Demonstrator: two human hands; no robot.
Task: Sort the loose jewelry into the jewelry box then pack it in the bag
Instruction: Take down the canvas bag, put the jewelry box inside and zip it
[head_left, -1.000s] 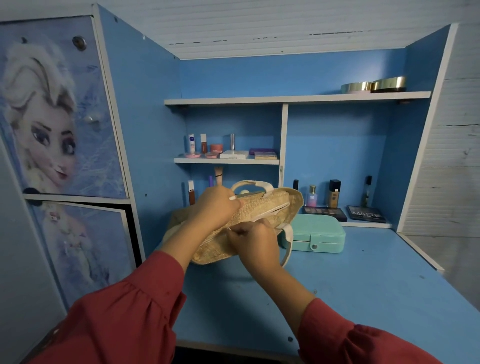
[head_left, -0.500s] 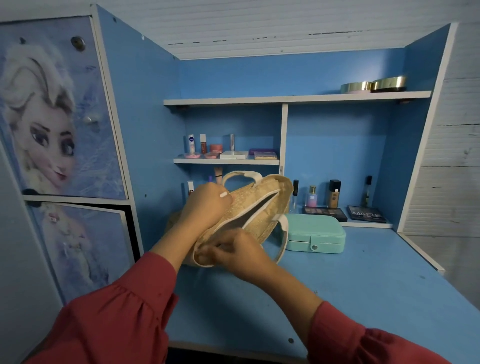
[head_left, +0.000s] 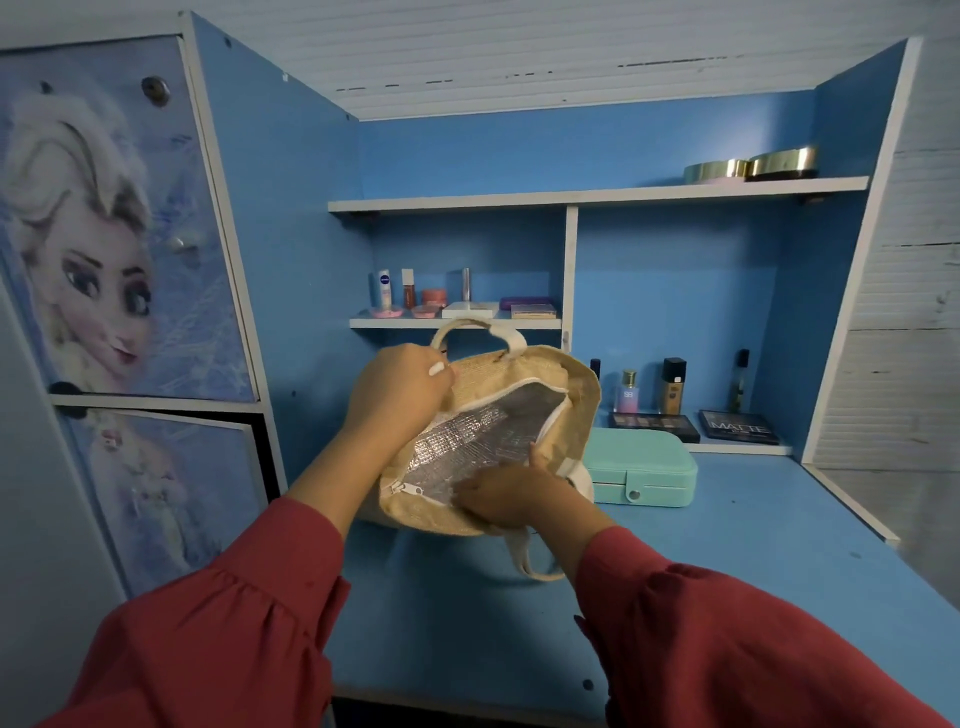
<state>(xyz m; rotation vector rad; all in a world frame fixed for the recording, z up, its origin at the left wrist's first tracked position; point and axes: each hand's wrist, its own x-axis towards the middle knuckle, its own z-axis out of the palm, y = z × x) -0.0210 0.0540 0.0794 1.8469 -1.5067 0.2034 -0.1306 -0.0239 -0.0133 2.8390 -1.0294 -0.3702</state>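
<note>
A tan woven bag (head_left: 579, 395) with white handles is held above the blue desk, its zipper undone and its silver lining showing. My left hand (head_left: 397, 397) grips the far upper edge of the opening. My right hand (head_left: 511, 499) grips the near lower edge, thumb inside against the lining. A closed mint-green jewelry box (head_left: 644, 470) with a snap tab lies on the desk just right of the bag, behind my right hand. No loose jewelry is in view.
The blue desk (head_left: 753, 561) has raised sides. Palettes (head_left: 737, 427) and small bottles (head_left: 672, 384) stand at the back right. A small shelf (head_left: 457, 322) carries cosmetics behind the bag. Gold tins (head_left: 753, 167) sit on the top shelf. A cabinet (head_left: 119, 234) stands left.
My right hand drew the zipper down to the left, then moved to the near edge. Both hands have pulled the bag's mouth apart, exposing the silver lining.
</note>
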